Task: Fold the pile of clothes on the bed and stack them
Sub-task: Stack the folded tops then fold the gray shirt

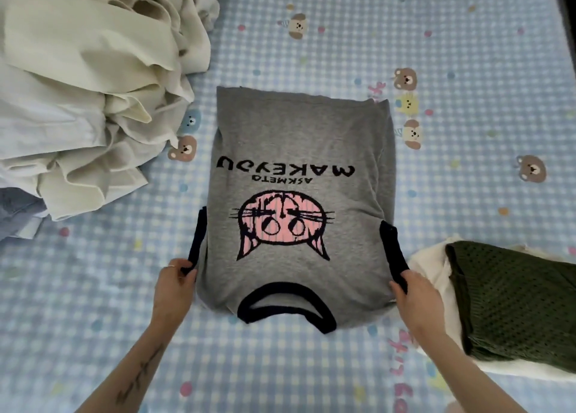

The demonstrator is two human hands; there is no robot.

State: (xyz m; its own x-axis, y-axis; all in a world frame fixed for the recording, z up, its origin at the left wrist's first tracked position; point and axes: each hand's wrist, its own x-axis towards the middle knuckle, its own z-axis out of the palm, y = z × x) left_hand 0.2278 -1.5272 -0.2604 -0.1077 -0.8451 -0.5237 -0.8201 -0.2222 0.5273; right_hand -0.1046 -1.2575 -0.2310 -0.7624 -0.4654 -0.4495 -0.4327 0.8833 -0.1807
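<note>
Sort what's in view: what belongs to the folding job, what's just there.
Job: grey shirt, held at its black sleeve trims by left hand and right hand; unfolded cream pile; folded stack with green top.

Just there: checked bedsheet with bear prints.

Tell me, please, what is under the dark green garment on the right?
Under the dark green garment lies a white garment; its edges show on the left and below. Whether anything else lies beneath cannot be seen, because these two cover it.
</note>
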